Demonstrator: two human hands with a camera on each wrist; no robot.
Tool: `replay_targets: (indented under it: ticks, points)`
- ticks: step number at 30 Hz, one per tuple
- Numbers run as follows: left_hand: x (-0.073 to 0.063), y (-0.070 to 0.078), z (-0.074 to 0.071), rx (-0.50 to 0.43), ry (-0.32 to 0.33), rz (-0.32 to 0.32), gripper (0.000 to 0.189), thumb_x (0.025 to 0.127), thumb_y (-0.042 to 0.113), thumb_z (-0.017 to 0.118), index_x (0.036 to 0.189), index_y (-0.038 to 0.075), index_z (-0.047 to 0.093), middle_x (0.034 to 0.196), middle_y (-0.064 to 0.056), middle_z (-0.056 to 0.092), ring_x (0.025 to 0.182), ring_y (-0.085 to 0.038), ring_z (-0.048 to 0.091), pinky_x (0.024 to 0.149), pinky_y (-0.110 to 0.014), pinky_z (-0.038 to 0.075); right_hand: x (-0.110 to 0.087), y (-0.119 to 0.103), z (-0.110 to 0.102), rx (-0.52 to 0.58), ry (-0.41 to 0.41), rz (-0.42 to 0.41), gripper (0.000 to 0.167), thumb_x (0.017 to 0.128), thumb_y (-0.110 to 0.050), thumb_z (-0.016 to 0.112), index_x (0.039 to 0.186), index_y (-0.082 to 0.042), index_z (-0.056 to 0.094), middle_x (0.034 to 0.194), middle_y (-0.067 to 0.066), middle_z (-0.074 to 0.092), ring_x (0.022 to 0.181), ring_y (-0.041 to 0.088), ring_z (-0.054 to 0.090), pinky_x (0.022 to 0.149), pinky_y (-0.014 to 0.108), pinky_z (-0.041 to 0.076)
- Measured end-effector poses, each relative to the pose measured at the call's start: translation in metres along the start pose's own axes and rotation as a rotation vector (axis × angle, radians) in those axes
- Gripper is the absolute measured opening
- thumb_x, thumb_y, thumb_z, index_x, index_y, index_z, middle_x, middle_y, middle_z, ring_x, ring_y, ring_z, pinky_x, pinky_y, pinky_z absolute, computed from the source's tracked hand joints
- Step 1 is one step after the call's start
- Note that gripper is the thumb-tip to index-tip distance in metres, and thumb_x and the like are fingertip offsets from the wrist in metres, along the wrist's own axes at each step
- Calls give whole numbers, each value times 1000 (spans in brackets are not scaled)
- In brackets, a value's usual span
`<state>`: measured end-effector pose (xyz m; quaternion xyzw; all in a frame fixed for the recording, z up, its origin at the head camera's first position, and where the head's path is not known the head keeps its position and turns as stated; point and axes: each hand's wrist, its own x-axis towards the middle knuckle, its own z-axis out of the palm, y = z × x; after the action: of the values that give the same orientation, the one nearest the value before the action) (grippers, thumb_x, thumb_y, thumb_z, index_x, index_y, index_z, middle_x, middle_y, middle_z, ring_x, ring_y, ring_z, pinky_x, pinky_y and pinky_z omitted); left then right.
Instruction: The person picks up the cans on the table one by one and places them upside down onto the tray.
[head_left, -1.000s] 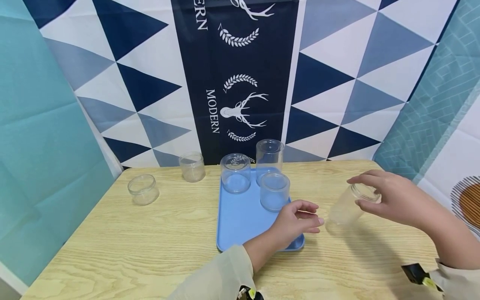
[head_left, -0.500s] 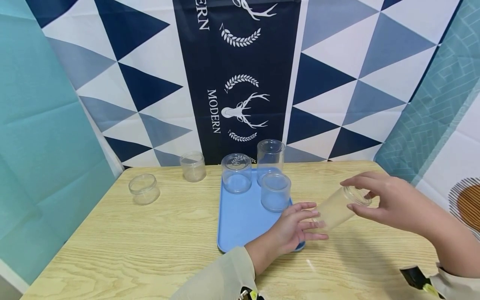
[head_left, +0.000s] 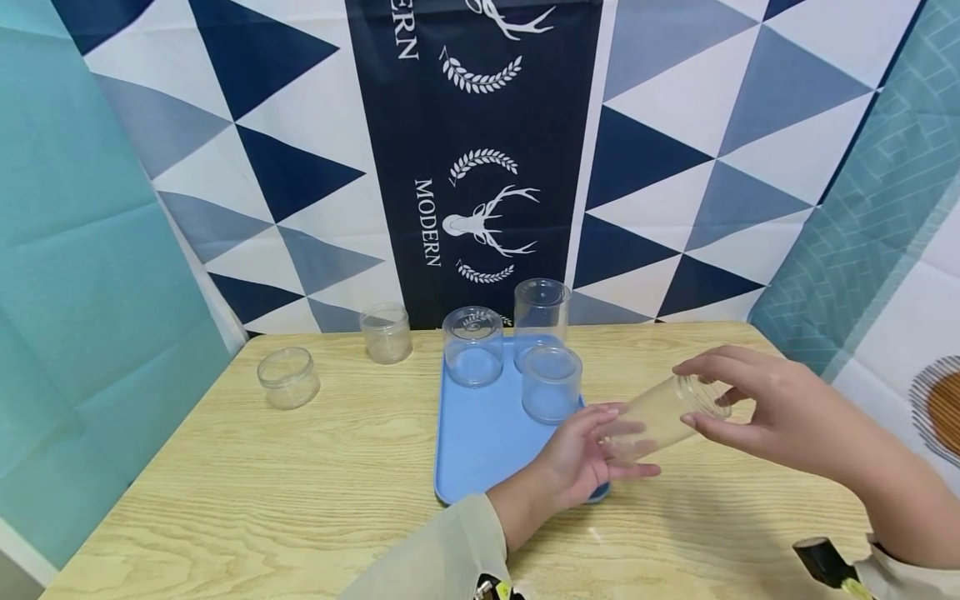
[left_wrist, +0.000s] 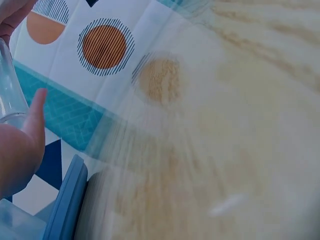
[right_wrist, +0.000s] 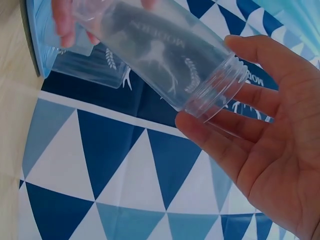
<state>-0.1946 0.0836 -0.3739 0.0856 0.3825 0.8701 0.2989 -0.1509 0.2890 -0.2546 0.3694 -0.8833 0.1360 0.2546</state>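
A tall clear plastic jar (head_left: 652, 417) with a threaded mouth is held slanted above the table, its base toward the left. My right hand (head_left: 765, 400) grips it around the neck; in the right wrist view, thumb and fingers (right_wrist: 197, 130) curl about the threads. At the base end, my left hand (head_left: 573, 454) has its fingers spread and extended along the jar, several showing through the clear wall. In the left wrist view its thumb (left_wrist: 37, 112) sticks up straight beside the jar.
Beneath and left of the left hand lies a blue tray (head_left: 480, 450). It carries a wide clear jar (head_left: 472, 350), a tall one (head_left: 542, 312) and a short one (head_left: 551, 387). Two small clear round containers (head_left: 288, 379) stand farther left on the wooden table (head_left: 300, 492).
The jar has tipped from nearly upright toward lying, and moved left with the right hand. The left hand has spread its fingers and met the jar's base.
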Motion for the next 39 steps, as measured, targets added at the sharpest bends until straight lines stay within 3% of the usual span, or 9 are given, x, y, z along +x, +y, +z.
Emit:
replay_targets:
  ticks: [7, 11, 18, 25, 29, 34, 39]
  points:
    - [-4, 7, -4, 2, 57, 67, 19, 91, 16, 60, 107, 6, 57, 105, -14, 63, 96, -30, 66, 87, -56, 51, -1, -5, 5, 20, 22, -16, 53, 66, -15, 89, 114, -14, 65, 106, -2, 64, 77, 8, 65, 59, 10, 50]
    - [-7, 11, -9, 27, 57, 102, 13, 91, 13, 62, 102, 8, 59, 102, -12, 64, 92, -26, 67, 84, -54, 53, -3, -5, 10, 30, 27, -5, 56, 65, -15, 90, 114, -13, 64, 106, -4, 64, 84, 12, 64, 64, 11, 51]
    - [-15, 21, -18, 96, 50, 144, 17, 90, 11, 65, 106, 7, 61, 98, -7, 64, 89, -22, 67, 79, -50, 56, -7, -6, 18, 98, 18, 8, 60, 64, -11, 90, 116, -10, 61, 108, -3, 62, 89, 7, 62, 68, 10, 51]
    - [-23, 33, -26, 108, 47, 184, 21, 90, 9, 64, 110, 6, 60, 98, -5, 64, 89, -20, 66, 79, -48, 57, -9, -4, 24, 155, 44, 32, 70, 64, -9, 90, 126, -7, 58, 119, -1, 59, 104, 6, 57, 80, 9, 48]
    - [-27, 40, -33, 113, 52, 201, 23, 90, 9, 63, 113, 4, 60, 100, -6, 65, 91, -21, 66, 80, -48, 57, -9, -3, 28, 237, 86, 101, 60, 74, 2, 80, 129, -5, 56, 123, -7, 57, 107, 0, 56, 83, 10, 47]
    - [-33, 47, -40, 129, 62, 205, 28, 90, 10, 62, 117, 2, 59, 105, -9, 66, 95, -24, 66, 81, -48, 57, -12, -2, 37, 346, 134, 266, 38, 90, 4, 63, 126, -5, 58, 120, -14, 57, 104, -1, 57, 84, 7, 46]
    - [-40, 53, -46, 144, 70, 197, 33, 90, 12, 62, 121, 2, 59, 106, -8, 67, 96, -25, 67, 81, -48, 56, -14, 2, 50, 368, 155, 357, 30, 91, 0, 65, 121, -5, 61, 113, -15, 59, 98, -4, 59, 79, 7, 47]
